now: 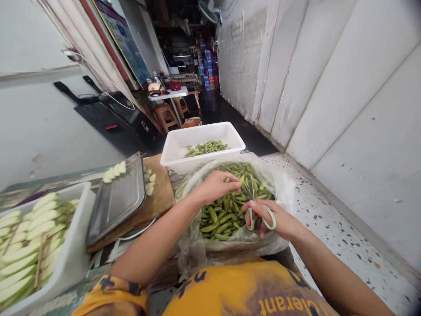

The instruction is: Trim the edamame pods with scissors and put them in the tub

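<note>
My right hand (271, 215) has its fingers through the pale green handles of a pair of scissors (250, 195), whose blades point up and away from me. My left hand (219, 186) is closed in a pinch on a green edamame pod (242, 180), its tip right beside the blades. Both hands are above a clear plastic bag (279, 180), spread wide and filled with many edamame pods (223, 217). Beyond the bag stands a white plastic tub (174, 163) with a smaller heap of edamame pods (208, 148) in it.
On the left, a metal tray (120, 199) with skewered pale green slices (114, 172) rests on a wooden cutting board (161, 193). A white bin (77, 224) of more skewered slices stands at far left. A white wall (345, 109) runs along the right.
</note>
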Motion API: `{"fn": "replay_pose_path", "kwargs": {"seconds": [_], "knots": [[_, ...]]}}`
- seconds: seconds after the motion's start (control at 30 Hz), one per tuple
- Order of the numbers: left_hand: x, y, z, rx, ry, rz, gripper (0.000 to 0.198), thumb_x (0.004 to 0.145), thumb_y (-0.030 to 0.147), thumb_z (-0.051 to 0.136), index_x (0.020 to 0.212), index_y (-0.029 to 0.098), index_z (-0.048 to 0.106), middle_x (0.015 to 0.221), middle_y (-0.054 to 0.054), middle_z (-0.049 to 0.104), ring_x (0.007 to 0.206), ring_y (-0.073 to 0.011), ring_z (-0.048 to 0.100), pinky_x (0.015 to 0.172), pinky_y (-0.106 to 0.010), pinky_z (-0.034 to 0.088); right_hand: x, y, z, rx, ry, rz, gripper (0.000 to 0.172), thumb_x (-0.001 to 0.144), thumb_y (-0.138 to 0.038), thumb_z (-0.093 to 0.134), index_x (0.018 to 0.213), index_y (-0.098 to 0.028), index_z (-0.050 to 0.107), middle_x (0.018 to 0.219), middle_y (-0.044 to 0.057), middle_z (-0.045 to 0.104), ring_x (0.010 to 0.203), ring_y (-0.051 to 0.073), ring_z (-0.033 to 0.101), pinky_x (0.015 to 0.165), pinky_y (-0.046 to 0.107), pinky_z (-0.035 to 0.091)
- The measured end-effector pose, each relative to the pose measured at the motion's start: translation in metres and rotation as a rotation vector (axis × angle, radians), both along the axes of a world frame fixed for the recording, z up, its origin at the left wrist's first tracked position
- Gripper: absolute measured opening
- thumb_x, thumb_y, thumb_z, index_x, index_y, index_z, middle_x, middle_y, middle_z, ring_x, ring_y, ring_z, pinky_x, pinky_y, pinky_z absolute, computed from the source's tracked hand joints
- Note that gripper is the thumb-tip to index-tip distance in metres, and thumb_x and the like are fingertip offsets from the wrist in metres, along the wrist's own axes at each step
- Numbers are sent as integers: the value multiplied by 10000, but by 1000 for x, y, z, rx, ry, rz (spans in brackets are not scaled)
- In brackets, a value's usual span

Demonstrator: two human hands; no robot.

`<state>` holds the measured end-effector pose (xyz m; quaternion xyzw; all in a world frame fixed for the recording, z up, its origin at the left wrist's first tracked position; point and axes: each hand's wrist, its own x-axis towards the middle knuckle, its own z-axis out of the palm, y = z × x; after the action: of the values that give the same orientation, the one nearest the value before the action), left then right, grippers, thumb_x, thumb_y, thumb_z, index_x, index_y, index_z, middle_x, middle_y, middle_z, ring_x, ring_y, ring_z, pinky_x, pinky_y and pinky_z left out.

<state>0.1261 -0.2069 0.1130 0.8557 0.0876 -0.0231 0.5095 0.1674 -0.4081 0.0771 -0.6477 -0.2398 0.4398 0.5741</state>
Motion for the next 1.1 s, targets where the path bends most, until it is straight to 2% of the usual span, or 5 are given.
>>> {"fn": "replay_pose_path", "kwargs": {"seconds": [0.33, 0.5, 0.7, 0.83, 1.1], "knots": [[-5, -9, -5, -240, 106, 51, 251, 714, 385, 675, 663, 141, 644, 541, 20, 581, 372, -32, 275, 388, -210, 175, -2, 4, 4, -122, -261, -76, 451, 716, -560, 690, 554, -184, 501, 415, -32, 513, 368, 91, 439, 371, 206, 336], [-5, -5, 0, -528, 156, 67, 211, 724, 303, 684, 801, 134, 585, 784, -50, 682, 364, -6, 332, 350, -177, 108, -2, 3, 3, -94, -179, -7, 457, 760, -613, 614, 649, -174, 549, 527, -20, 560, 415, 94, 484, 405, 211, 410], [-4, -7, 0, -674, 93, 266, 224, 726, 249, 732, 856, 128, 596, 536, 53, 505, 347, 1, 313, 327, -138, 104, -3, 4, 2, -18, -98, -17, 498, 784, -659, 554, 783, -162, 581, 626, 0, 581, 518, 121, 544, 442, 222, 472], [-4, -12, 3, -808, 84, 260, 174, 724, 194, 725, 788, 93, 599, 724, -40, 636, 396, 14, 372, 324, -119, 135, -4, 7, 3, -25, -102, -34, 505, 773, -669, 557, 757, -164, 565, 642, 6, 578, 513, 118, 539, 419, 213, 455], [-11, -23, -1, -789, 85, 254, 185, 695, 211, 741, 703, 99, 593, 695, -47, 661, 410, -1, 415, 337, -124, 168, -3, 7, 2, -3, -141, -41, 463, 814, -610, 548, 672, -169, 542, 612, -11, 566, 463, 99, 526, 405, 204, 430]]}}
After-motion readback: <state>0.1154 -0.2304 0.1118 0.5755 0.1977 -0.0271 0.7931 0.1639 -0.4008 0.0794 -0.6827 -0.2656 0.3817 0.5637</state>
